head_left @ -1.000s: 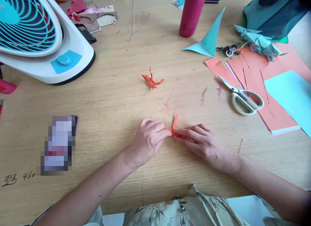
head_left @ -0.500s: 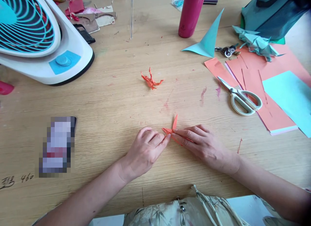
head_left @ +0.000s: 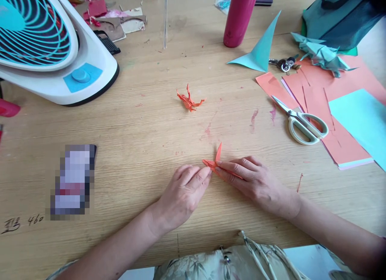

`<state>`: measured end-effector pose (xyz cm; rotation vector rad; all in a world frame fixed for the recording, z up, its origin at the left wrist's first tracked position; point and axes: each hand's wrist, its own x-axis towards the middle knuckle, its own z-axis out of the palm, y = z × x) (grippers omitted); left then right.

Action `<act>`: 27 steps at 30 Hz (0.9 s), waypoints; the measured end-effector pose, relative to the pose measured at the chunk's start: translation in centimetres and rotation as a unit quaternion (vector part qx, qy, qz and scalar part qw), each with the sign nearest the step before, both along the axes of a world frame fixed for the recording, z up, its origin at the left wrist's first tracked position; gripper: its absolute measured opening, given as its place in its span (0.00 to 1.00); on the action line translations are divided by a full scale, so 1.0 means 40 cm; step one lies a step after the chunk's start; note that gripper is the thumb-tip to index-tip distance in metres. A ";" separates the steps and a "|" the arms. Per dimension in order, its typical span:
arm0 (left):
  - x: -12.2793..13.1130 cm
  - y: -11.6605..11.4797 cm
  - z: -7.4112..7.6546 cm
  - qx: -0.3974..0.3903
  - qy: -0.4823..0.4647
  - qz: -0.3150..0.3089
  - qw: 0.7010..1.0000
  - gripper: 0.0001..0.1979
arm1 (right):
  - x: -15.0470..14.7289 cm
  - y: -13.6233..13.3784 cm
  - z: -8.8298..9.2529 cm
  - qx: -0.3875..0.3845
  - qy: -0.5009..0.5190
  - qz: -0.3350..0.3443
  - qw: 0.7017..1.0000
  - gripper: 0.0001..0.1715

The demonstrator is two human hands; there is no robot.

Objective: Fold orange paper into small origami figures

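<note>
A small folded orange origami piece [head_left: 218, 152] lies between my hands near the middle front of the table, one pointed flap standing up and away from me. My left hand [head_left: 188, 187] is closed, its fingertips pinching the near left part of the piece. From the right, my right hand [head_left: 249, 177] grips the same piece, thumb and fingers pressed together on its right side; that part is mostly covered. Beyond them sits a finished-looking orange paper figure [head_left: 189, 101] with thin bent points, touched by neither hand.
White-handled scissors [head_left: 301, 121] lie on orange sheets [head_left: 346, 141] at right, beside a light blue sheet [head_left: 362, 115]. Farther back are a folded blue paper [head_left: 261, 53], a blue origami figure [head_left: 321, 53], keys [head_left: 285, 64] and a magenta tumbler [head_left: 239, 19]. A fan [head_left: 90, 77] and phone [head_left: 74, 179] stand left.
My left hand has shifted slightly down and its fingers have drawn closer together at the origami piece. My right hand keeps its hold. The whole view has moved slightly.
</note>
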<state>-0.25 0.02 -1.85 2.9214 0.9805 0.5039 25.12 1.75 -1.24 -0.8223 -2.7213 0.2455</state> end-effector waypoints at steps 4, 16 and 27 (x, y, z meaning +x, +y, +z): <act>0.029 -0.012 0.016 -0.001 0.027 -0.004 1.000 0.13 | 0.000 -0.001 0.001 -0.025 0.003 -0.011 1.000 0.23; 0.105 -0.076 0.025 0.000 0.134 0.139 0.981 0.19 | 0.002 -0.006 -0.015 -0.047 0.028 -0.029 0.998 0.21; 0.124 -0.076 0.012 0.004 0.114 0.151 0.982 0.20 | 0.000 -0.014 -0.033 -0.073 0.046 -0.058 0.995 0.17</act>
